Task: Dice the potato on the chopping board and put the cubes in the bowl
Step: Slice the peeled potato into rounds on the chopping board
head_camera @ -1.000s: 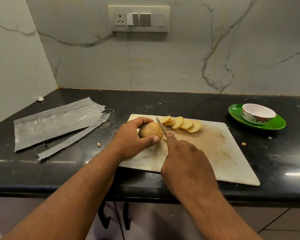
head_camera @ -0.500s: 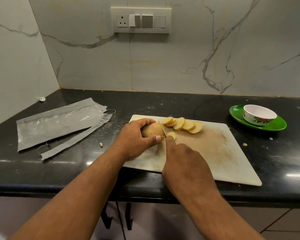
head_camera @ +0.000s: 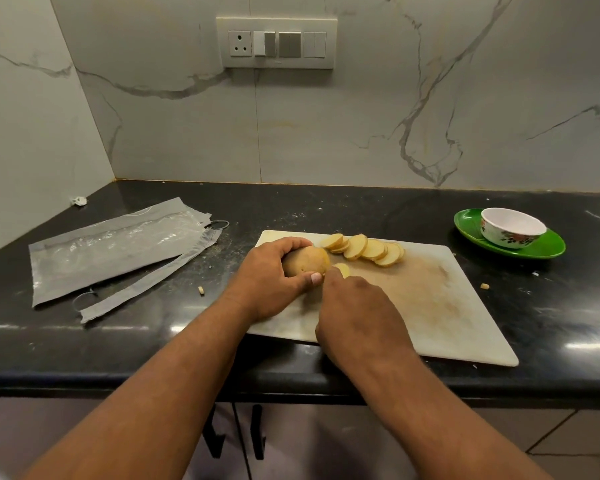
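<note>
our left hand (head_camera: 271,275) grips the potato (head_camera: 307,259) on the board (head_camera: 440,306); our right hand (head_camera: 357,313) is curled, its hold hidden.

I have a single head view, looking forward and down from above both forearms at the dark surface (head_camera: 361,209). It sits close over the chopping board (head_camera: 447,306), facing the marble wall beyond my left grip (head_camera: 271,278) and right grip (head_camera: 357,317).
</note>
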The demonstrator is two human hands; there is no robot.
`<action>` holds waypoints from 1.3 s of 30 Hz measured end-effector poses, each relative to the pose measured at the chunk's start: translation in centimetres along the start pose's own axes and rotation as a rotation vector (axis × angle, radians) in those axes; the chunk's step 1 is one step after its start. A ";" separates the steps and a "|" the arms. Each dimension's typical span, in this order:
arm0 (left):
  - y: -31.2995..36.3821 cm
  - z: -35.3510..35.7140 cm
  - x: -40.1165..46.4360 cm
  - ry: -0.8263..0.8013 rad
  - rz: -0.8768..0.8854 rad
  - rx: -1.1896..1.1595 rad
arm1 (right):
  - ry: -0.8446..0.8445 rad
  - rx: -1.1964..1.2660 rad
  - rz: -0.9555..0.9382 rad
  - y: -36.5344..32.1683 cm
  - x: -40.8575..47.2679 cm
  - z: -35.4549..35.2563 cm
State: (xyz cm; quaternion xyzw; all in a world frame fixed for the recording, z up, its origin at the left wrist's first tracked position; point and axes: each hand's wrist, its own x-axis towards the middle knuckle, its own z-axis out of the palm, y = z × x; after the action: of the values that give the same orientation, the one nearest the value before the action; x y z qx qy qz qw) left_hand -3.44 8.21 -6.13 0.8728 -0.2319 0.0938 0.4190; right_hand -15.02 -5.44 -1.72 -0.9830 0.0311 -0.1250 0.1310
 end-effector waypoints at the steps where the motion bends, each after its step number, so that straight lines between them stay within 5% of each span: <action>1: -0.1 0.0 0.1 0.002 -0.007 -0.001 | -0.024 -0.001 -0.002 0.1 -0.4 -0.1; 10: -0.3 -0.1 0.0 -0.004 -0.051 -0.022 | -0.114 -0.039 -0.009 1.6 -4.5 -1.4; 18: 0.4 -0.5 -0.5 0.002 -0.029 -0.045 | 0.064 0.008 0.030 1.3 -3.1 -2.0; 39: 0.5 -0.8 -0.2 0.020 -0.050 -0.010 | 0.021 0.019 0.009 -0.5 -1.2 -1.2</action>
State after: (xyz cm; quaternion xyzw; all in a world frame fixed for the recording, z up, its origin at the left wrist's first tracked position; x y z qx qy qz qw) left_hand -3.82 8.65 -5.35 0.8752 -0.2064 0.0908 0.4281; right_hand -16.48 -5.17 -0.81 -0.9801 0.0359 -0.1352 0.1406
